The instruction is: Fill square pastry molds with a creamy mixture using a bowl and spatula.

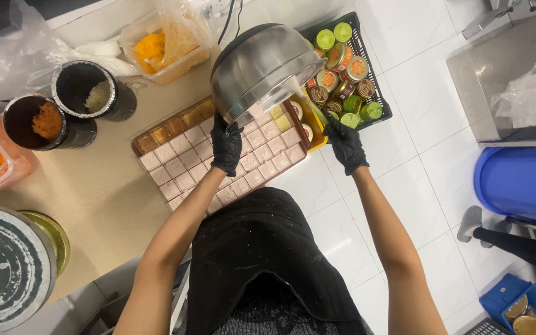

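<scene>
Bowl (262,65) tilted over tray (156,133) edge; left hand (226,146) grip clamps rim, right hand (344,144) pinches spatula (314,111).

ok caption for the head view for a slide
Gloved left hand tips a steel bowl over a mould tray while the right hand scrapes with a spatula.

Mould tray (175,162) lies on counter (94,192). Tilted bowl (262,65) sits above its right end. Two canisters (69,111) stand left; basket of jars (367,74) stands right, on the floor.
</scene>
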